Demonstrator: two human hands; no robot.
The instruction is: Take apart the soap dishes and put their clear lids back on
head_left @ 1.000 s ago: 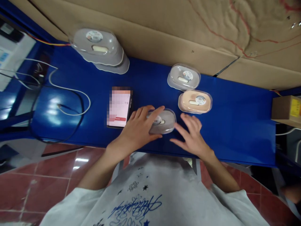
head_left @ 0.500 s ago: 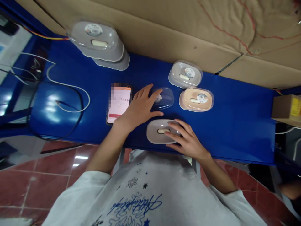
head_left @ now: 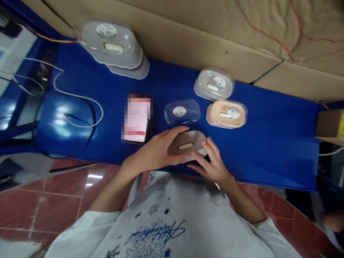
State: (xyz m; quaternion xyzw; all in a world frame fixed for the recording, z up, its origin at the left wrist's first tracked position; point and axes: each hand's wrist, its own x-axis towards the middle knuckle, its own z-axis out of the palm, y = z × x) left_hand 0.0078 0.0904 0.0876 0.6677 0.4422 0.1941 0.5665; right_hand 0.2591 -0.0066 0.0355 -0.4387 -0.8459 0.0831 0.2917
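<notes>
- Nearest us, we can't surely read the blue script on our shirt [head_left: 158,233].
- Our left hand [head_left: 152,152] has moved from the clear lid [head_left: 191,107] to the grey box [head_left: 195,138], fingers bracketing its left end; our right hand [head_left: 216,166], fingers half spread, touches its right end, grip unclear.
- Beyond that box, the lid's label is too small for us to read.

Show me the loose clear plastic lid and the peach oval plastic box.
Loose clear plastic lid [head_left: 179,111], head view: its round white sticker.
Peach oval plastic box [head_left: 224,115], head view: cream strip on top.
</notes>
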